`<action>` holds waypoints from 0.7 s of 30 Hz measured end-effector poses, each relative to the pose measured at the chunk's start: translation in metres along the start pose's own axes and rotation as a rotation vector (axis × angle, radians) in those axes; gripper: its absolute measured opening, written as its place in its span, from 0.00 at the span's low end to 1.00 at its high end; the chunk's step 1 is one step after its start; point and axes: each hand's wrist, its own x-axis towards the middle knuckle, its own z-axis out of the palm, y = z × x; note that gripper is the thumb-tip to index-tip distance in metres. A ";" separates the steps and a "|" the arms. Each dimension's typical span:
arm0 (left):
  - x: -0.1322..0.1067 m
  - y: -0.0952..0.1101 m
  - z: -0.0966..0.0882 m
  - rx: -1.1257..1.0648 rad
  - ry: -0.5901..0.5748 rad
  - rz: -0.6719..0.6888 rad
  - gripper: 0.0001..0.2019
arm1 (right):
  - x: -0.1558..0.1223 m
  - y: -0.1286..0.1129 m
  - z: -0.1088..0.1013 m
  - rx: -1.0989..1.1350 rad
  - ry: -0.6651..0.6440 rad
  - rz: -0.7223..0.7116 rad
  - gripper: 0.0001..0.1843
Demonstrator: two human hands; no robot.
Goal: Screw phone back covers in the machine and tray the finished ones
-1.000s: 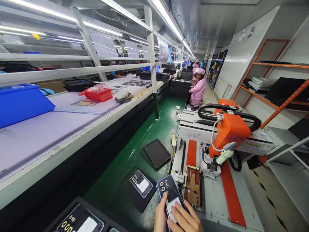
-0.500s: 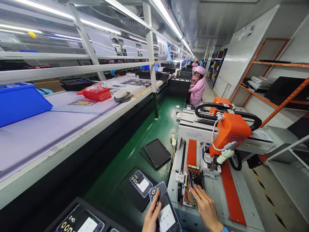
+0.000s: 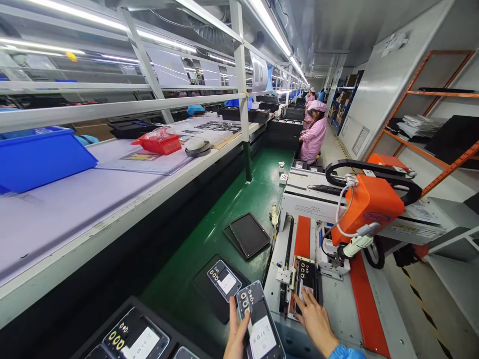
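My left hand (image 3: 236,326) is closed around a phone housing (image 3: 258,319), dark with gold rings and a white label. It is held tilted above the bench, in front of the machine. My right hand (image 3: 314,319) lies with spread fingers on the lower end of another phone housing (image 3: 306,276), which rests in the machine's fixture. The fingers cover part of that housing's label. A third phone housing (image 3: 224,280) lies on a black pad (image 3: 205,288) left of my left hand. At the bottom left, a black tray (image 3: 123,310) holds more phone housings (image 3: 135,340).
An orange-headed machine (image 3: 370,204) stands over the fixture, its red strips (image 3: 368,309) running along the bed. Black trays (image 3: 250,234) lie on the green surface (image 3: 209,234). Left is a white bench with a blue bin (image 3: 45,157) and red bin (image 3: 160,144). A person in pink (image 3: 313,137) stands ahead.
The housing in the fixture now shows its rings and lies flatter; my right hand has its fingers more spread over its lower end. The whole view has shifted slightly rightward in the picture.
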 end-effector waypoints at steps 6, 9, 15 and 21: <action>-0.031 0.021 0.029 -0.167 -0.108 0.079 0.27 | -0.001 0.001 -0.018 0.251 0.027 0.023 0.26; -0.050 0.039 0.046 -0.233 -0.151 0.063 0.26 | -0.004 -0.017 -0.055 0.691 -0.028 0.000 0.20; -0.078 0.065 0.061 -0.271 -0.220 0.108 0.28 | -0.023 -0.067 -0.122 1.514 -0.491 -0.072 0.28; -0.097 0.078 0.069 -0.295 -0.236 0.172 0.30 | -0.030 -0.105 -0.150 1.718 -0.522 -0.095 0.29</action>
